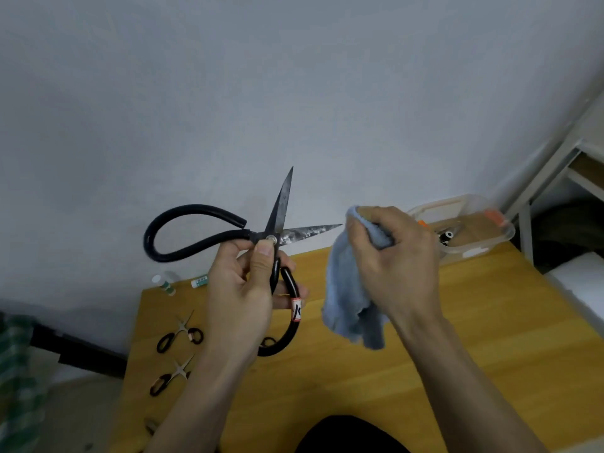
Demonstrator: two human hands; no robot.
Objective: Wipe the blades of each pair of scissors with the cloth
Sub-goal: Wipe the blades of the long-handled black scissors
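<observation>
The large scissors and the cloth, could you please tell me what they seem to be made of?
Large scissors: dark, mottled metal blades, probably uncoated steel; handle loops look sleeved in glossy black rubber or plastic tubing. Cloth: soft, matte grey-blue fabric, draping limply, possibly microfibre.

Desk: light yellow-brown wood with visible grain, filling the lower centre and lower right of the frame; its far edge meets a pale wall.
Upper small scissors: at the left of the frame, lying flat on the desk, dark loop handles, thin metal blades slightly parted and pointing away.
Lower small scissors: just below the first pair, same shape, also flat.
Two small tubes: at the far left corner of the desk, white with green, well apart from the scissors.
Clear plastic box: at the far right corner, lidless, contents blurred.
</observation>
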